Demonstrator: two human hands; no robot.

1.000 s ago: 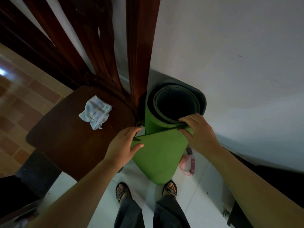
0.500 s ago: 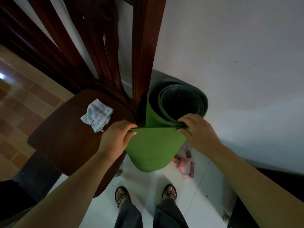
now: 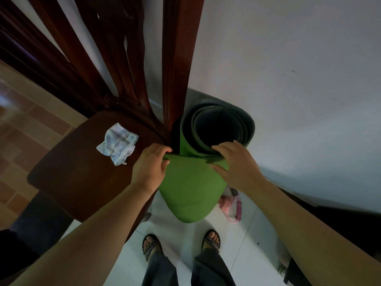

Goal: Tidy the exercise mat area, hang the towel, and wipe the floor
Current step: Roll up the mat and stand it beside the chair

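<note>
– So, which step am I looking at?

– The tidy-up step, I think. The green mat [image 3: 189, 193] is rolled up and stands on its end on the white floor [image 3: 179, 234]. It is squeezed between the dark chair [image 3: 72, 178] and the wall [image 3: 288, 79].

– Are the hands holding it?

– Yes, both. On my screen the left hand [image 3: 151, 168] pinches the top edge of the loose outer flap, close to the chair's back post. The right hand [image 3: 237, 162] holds the same edge on the other side, fingers curled over the rim and thumb on the green outside.

– Is the roll tight?

– No. I see a big dark hole down the middle, and the outer flap bulges out toward the feet.

– What comes next, do you think?

– My guess is to pull the flap snug round the roll, then let go slowly and see if it stands by itself. It is loose, so it could spring open or tip over.

– And the towel?

– A small crumpled cloth [image 3: 117, 143] lies on the chair seat, apart from both hands. If that is the towel, it is not hung yet. A pink thing [image 3: 228, 205] lies on the floor just beside the mat, and I cannot tell what it is. I think wiping the floor is left to do too.
</note>
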